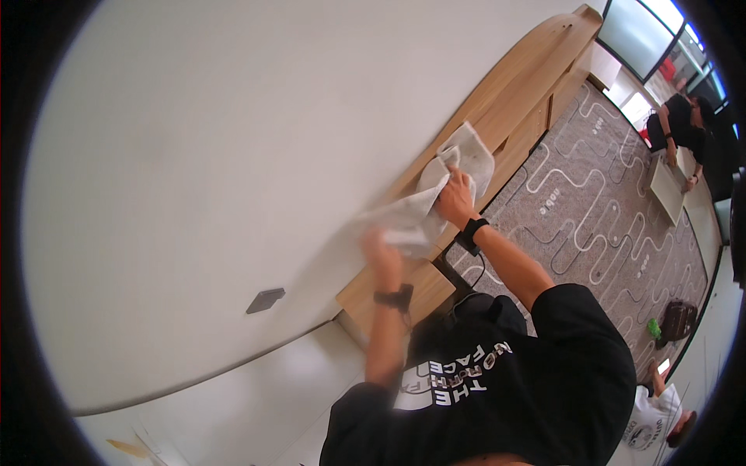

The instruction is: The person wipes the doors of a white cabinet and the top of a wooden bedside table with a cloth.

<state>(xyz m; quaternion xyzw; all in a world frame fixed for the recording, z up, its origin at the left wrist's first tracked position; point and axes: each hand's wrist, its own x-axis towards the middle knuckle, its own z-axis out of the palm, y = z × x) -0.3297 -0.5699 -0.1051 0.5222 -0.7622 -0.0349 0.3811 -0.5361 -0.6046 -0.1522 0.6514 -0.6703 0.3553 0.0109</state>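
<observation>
A whitish cloth [475, 159] hangs crumpled and partly spread in front of a long wooden cabinet [536, 62]. My right hand [457, 197] is closed on the middle of it, fingers gathered into the fabric. Lower and to the left, my left hand [381, 250] is at the cloth's near-left end. Motion smears its fingers, so their grip on the fabric cannot be made out. Both wrists wear black bands. Whether the cloth touches the cabinet top is unclear.
A white wall with a dark grey rectangular fitting [266, 300] rises at the left. A lower wooden surface [423, 291] lies by my left forearm. Patterned carpet [575, 186] covers the right. One person handles a pale panel [668, 186]; another sits near a dark bag [678, 320].
</observation>
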